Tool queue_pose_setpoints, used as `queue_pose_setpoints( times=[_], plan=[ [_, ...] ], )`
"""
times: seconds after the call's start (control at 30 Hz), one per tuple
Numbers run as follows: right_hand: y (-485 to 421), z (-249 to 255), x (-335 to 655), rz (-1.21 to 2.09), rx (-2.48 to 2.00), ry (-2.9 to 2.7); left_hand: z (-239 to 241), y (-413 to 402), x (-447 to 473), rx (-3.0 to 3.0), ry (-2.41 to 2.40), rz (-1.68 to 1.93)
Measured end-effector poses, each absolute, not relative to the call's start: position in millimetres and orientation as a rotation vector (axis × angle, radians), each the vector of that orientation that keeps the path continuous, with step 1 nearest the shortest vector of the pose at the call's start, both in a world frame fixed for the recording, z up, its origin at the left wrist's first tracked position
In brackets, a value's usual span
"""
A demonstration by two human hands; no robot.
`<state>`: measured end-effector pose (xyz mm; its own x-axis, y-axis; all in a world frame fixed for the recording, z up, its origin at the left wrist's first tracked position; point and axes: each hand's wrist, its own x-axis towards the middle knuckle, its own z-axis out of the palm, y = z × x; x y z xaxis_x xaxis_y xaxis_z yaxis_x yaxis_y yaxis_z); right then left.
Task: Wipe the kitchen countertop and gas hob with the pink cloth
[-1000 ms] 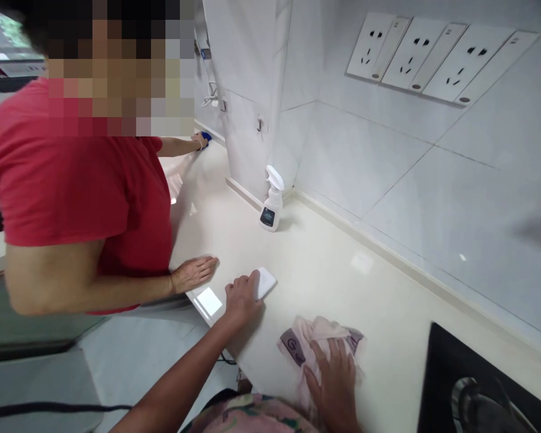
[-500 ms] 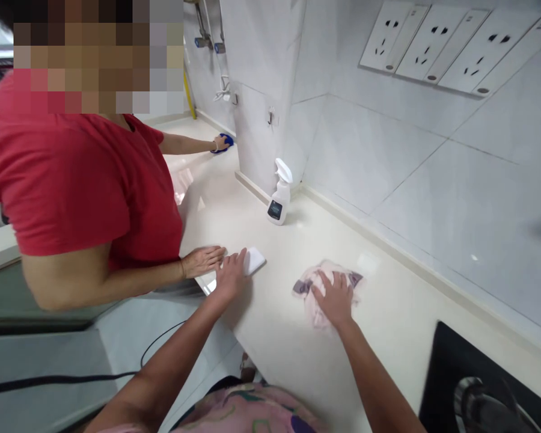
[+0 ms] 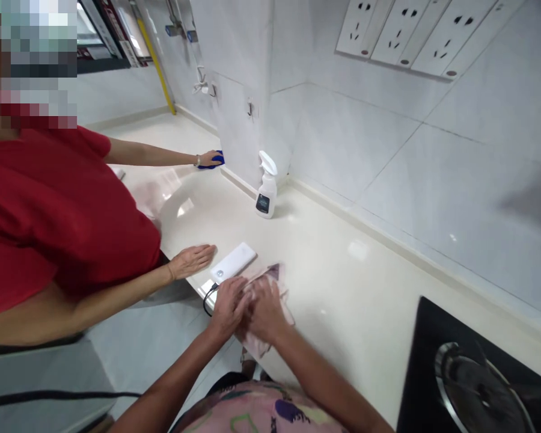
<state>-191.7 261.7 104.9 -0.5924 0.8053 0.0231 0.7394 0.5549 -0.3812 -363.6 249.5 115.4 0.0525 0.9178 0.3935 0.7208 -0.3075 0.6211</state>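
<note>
A pale pink cloth [image 3: 258, 346] with a dark patch lies bunched at the front edge of the counter. My right hand [image 3: 268, 310] presses down on it with bent fingers gathered into the fabric. Close against it, my left hand [image 3: 229, 305] has its fingers curled on the cloth's left side; part of the fabric is hidden under both hands. Just beyond my left hand lies a white power bank [image 3: 234, 262], with a black cable [image 3: 206, 304] running from its near end over the counter edge. A white spray bottle [image 3: 267, 189] stands upright by the wall corner.
At the left, a co-worker in a red shirt [image 3: 63, 222] rests one hand [image 3: 193, 261] on the counter and holds a blue cloth [image 3: 211, 161] with the other. A black gas hob [image 3: 415, 385] is at the right. Wall sockets [image 3: 397, 36] sit above the counter [image 3: 342, 288].
My right hand has drawn the pink cloth left toward the front edge. My left hand has come off the power bank and moved onto the cloth. The view has shifted somewhat.
</note>
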Motion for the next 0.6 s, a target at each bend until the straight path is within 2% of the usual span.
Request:
queue_pose_setpoints(
  times=[0.1, 0.17, 0.27, 0.43, 0.53, 0.6],
  plan=[
    [224, 98, -181, 0.503, -1.093, -2.621, 111, 253, -357, 2.132, 1.565, 1.078],
    [221, 95, -154, 0.489, -1.159, -2.583, 106, 258, -352, 2.183, 1.519, 1.049],
    [234, 92, -80, 0.376, -1.617, -2.398, 96, 265, -342, 2.287, 1.465, 1.000],
    [236, 98, 69, 0.144, -2.438, -1.791, 83, 272, -328, 2.443, 1.389, 0.816],
    [223, 101, 105, 0.088, -2.614, -1.496, 79, 273, -324, 2.467, 1.412, 0.746],
    [216, 99, 89, 0.069, -2.639, -1.414, 78, 273, -323, 2.474, 1.431, 0.716]
  ],
)
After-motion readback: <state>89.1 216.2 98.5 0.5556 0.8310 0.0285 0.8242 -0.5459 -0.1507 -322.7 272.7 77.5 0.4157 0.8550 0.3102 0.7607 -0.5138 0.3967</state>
